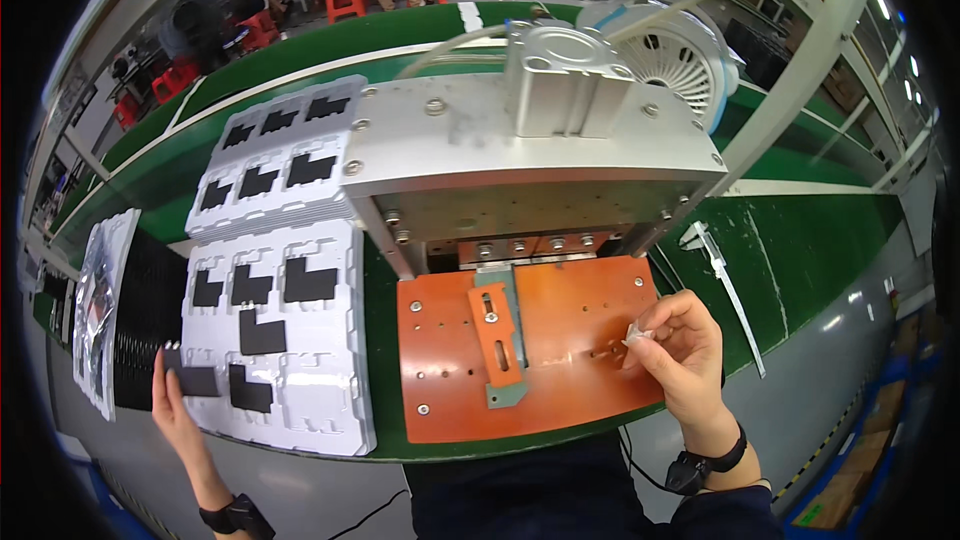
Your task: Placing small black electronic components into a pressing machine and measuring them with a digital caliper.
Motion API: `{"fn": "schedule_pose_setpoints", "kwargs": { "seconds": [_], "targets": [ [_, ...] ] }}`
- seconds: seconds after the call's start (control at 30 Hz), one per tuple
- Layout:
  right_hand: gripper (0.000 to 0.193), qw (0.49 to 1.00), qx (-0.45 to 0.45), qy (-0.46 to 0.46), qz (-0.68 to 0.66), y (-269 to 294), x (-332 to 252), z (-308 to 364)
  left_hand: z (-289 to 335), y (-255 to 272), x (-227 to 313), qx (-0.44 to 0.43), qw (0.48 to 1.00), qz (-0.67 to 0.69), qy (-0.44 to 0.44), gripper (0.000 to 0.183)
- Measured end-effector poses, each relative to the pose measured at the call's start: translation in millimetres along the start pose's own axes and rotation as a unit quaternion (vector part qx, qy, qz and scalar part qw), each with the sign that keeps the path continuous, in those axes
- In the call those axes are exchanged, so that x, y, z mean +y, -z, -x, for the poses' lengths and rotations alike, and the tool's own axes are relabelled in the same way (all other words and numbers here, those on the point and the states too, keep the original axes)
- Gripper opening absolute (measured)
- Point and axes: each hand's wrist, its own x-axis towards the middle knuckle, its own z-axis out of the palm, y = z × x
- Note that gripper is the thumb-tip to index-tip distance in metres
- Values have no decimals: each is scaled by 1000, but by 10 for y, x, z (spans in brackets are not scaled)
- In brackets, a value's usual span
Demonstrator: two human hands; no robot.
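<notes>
My left hand (pixel 176 418) is at the left edge of the near white tray, closed on a flat black piece (pixel 198 381) that juts out past the thumb toward the tray. Over the right part of the orange plate, my right hand (pixel 685 355) pinches a small crumpled, whitish translucent scrap (pixel 637 334) between thumb and fingertips. The near white plastic tray (pixel 325 380) bears several flat black L-shaped pieces (pixel 263 331). An orange slotted bar (pixel 495 335) is screwed over a grey-green strip on the orange plate (pixel 580 370).
A metal press frame (pixel 450 130) with a cylinder (pixel 570 80) stands behind the plate. A caliper (pixel 722 280) lies to the right. More stacked trays (pixel 275 160) and a tall dark stack (pixel 145 315) stand left. Behind the press is a white fan (pixel 665 60).
</notes>
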Motion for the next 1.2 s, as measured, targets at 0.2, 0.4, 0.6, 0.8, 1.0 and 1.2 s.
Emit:
{"fn": "schedule_pose_setpoints", "kwargs": {
  "seconds": [0.2, 0.4, 0.6, 0.8, 1.0, 1.2],
  "targets": [
    [20, 1000, 26, -1, -5, -63, -7, 27, -23, 515, -1203, 56, 996, -33, 67, 41],
    [23, 997, 21, 23, 72, -9, -2, 59, 10, 383, -1158, 60, 993, -96, 38, 39],
    [21, 989, -7, 68, 129, 27, 2, 12, 107, 446, -991, 36, 958, -283, 29, 32],
    [19, 994, 55, 10, 89, -86, 44, 51, 192, 317, -897, 48, 934, -345, -83, 33],
    [21, 985, 39, 77, 150, 105, 157, 151, 179, -76, -331, -95, 892, -438, -62, 54],
    [15, 987, 58, 12, 146, -1, 69, 140, 169, -144, -209, -94, 867, -487, 57, 68]
  ]
}}
